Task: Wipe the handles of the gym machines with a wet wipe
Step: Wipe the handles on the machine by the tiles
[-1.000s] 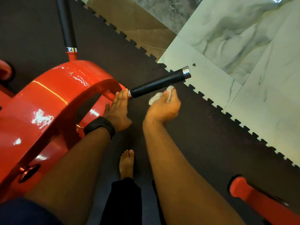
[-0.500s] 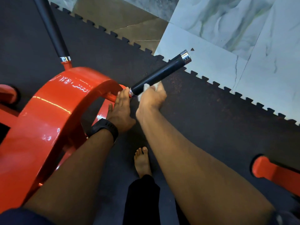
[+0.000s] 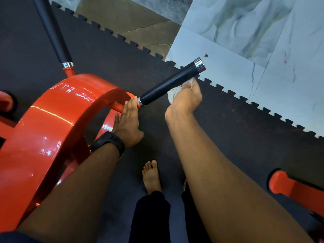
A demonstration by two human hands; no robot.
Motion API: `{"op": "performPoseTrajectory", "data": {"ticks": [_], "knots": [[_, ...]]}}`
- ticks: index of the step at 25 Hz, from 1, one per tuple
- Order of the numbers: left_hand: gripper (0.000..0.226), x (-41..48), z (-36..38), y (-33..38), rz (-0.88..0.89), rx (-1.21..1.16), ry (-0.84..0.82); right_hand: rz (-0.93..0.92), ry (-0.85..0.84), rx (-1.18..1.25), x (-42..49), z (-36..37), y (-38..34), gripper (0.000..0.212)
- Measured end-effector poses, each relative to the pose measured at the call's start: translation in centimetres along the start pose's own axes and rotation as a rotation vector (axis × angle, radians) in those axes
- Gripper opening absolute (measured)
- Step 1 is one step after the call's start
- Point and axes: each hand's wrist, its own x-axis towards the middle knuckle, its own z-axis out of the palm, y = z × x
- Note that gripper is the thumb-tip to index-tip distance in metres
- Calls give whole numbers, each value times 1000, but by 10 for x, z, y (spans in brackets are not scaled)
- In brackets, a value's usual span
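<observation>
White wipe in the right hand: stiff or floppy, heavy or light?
Probably floppy: the wipe bunches and folds in the right hand. Likely very light, a small thin wad. May drag rather than slip on the matte black handle.

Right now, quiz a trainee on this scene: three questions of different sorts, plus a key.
1. True or false: the right hand holds the wipe against the handle.
2. Which wrist wears the watch? A left, B right.
3. How many black handles are in view?
Key: 1 true; 2 A; 3 two, counting the far handle.
</observation>
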Motion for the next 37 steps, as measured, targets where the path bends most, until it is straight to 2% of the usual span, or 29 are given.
{"op": "performPoseTrajectory", "data": {"ticks": [2, 4, 8, 11, 13, 17, 20, 22, 24, 26, 27, 28, 29, 31, 32, 35, 37], "knots": [[122, 0, 0, -2, 2, 10, -3, 20, -40, -82, -7, 0, 1, 40], [122, 1, 1, -1, -4, 6, 10, 47, -55, -99, -12, -2, 1, 35], [123, 1, 2, -1, -7, 8, 12, -87, -12, -74, -5, -2, -12, 36], [124, 2, 2, -3, -5, -8, 18, -50, 9, -38, -7, 3, -17, 37], [123, 2, 4, -3, -7, 6, 26, -117, 21, -78, -4, 5, -16, 35], [124, 3, 6, -2, -18, 21, 23, -323, 55, -543, -28, -1, 1, 35], [124, 4, 5, -3, -12, 26, 21, -776, -12, -770, -18, -29, 16, 44], [123, 2, 5, -2, 1, 30, 29, -1071, -144, -959, 2, -49, 17, 47], [123, 2, 3, -1, -7, 5, 25, -1313, -344, -1216, 13, -51, 13, 47], [122, 1, 4, 0, -5, -1, 32, -1438, -567, -1551, 10, -40, -6, 54], [122, 0, 4, 0, -4, 1, 36, -1480, -660, -1747, 12, -34, -19, 58], [122, 0, 3, 1, -5, 1, 34, -1524, -730, -1844, 18, -31, -32, 62], [121, 0, 2, 1, -6, 4, 25, -1543, -718, -1898, 23, -30, -44, 66], [121, 0, 3, 0, -13, 18, 19, -1456, -510, -1949, 29, -32, -59, 71], [121, 0, 3, 1, -18, 17, 20, -1417, -494, -2026, 30, -33, -60, 71], [122, 1, 3, 3, -32, 6, 14, -1373, -621, -2204, 22, -26, -67, 72], [122, 0, 2, 3, -37, 4, 0, -1349, -515, -2201, 27, -19, -74, 68]]}}
